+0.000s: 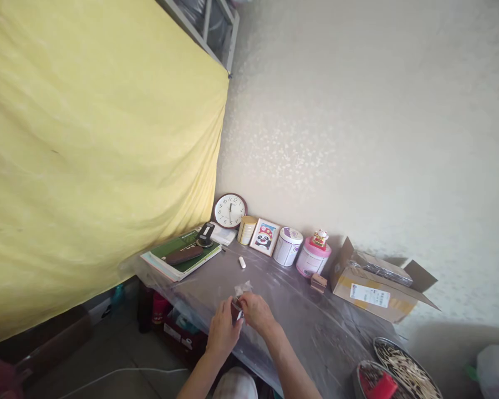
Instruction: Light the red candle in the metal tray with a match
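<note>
My left hand (222, 331) is closed around a small dark reddish-brown item (235, 312), mostly hidden by the fingers, so its kind cannot be made out. Against it, my right hand (255, 311) pinches a piece of clear crinkled plastic (243, 288) that sticks up past the fingertips. Both hands meet just above the front part of the table. Beyond them on the tabletop lies a small white oblong object (242, 262).
A plastic-covered table (299, 316) stands against the wall. Along its back are a round clock (230, 210), a framed panda picture (265, 236), tins (288, 247) and an open cardboard box (374, 285). Books (187, 252) lie left; round trays of thin sticks (407, 366) sit right.
</note>
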The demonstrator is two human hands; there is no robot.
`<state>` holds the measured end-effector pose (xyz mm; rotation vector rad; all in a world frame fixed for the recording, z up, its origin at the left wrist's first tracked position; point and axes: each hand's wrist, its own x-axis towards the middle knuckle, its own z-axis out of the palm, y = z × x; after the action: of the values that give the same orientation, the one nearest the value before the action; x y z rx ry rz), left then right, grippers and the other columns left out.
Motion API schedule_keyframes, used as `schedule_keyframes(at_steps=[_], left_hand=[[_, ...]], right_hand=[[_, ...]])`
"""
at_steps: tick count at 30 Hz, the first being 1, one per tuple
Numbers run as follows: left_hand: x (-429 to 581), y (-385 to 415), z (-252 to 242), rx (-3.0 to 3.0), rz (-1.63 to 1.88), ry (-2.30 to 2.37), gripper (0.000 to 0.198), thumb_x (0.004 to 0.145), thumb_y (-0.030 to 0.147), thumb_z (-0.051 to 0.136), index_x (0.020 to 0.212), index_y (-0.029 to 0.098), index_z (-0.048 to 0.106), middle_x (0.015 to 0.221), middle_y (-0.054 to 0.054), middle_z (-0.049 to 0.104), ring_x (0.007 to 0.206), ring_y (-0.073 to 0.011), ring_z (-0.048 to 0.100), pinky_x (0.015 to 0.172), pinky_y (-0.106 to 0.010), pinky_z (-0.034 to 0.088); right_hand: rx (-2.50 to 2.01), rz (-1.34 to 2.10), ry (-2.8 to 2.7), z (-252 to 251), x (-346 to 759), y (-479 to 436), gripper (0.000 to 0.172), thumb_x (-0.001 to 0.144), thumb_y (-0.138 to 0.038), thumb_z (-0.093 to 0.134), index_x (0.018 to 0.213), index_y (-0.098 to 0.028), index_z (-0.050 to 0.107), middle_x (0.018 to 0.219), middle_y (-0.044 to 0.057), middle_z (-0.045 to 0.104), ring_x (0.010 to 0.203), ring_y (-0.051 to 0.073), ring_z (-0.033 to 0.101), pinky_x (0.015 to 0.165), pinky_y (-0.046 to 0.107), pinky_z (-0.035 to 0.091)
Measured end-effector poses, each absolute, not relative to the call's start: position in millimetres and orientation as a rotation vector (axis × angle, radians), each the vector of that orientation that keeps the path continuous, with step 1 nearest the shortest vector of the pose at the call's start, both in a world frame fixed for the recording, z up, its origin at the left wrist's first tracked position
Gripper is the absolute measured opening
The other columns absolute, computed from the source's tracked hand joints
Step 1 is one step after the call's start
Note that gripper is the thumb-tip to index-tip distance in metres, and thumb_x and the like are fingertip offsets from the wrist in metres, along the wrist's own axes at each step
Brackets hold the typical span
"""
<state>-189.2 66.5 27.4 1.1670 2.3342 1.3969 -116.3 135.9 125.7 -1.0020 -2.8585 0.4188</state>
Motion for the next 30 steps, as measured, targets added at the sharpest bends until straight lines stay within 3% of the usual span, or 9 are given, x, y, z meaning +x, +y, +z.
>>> schedule_keyframes(at_steps=[7, 30], left_hand=[[-188, 72, 29, 1.172, 1.266, 2.415, 0.043, 0.082, 0.017, 0.051, 0.125, 0.011, 0.047, 0.121, -0.017, 0.060, 0.116, -0.0265, 0.057, 0.096, -0.036, 0.042], [-186, 71, 28, 1.200, 1.114, 2.507, 0.042, 0.083, 0.015, 0.053, 0.125, 0.013, 0.051, 0.119, -0.014, 0.063, 0.117, -0.0263, 0.056, 0.095, -0.036, 0.041]], right_hand=[[-1.145, 0.308, -2.932, 118, -123, 140, 0.019, 0.095, -0.031, 0.056, 0.100, -0.015, 0.065, 0.101, 0.004, 0.068, 0.094, 0.018, 0.066, 0.084, 0.039, 0.053], [-1.412, 0.178, -2.938, 115, -137, 135, 0.020, 0.094, -0.033, 0.057, 0.105, -0.017, 0.064, 0.107, 0.005, 0.067, 0.097, 0.019, 0.065, 0.086, 0.040, 0.052]])
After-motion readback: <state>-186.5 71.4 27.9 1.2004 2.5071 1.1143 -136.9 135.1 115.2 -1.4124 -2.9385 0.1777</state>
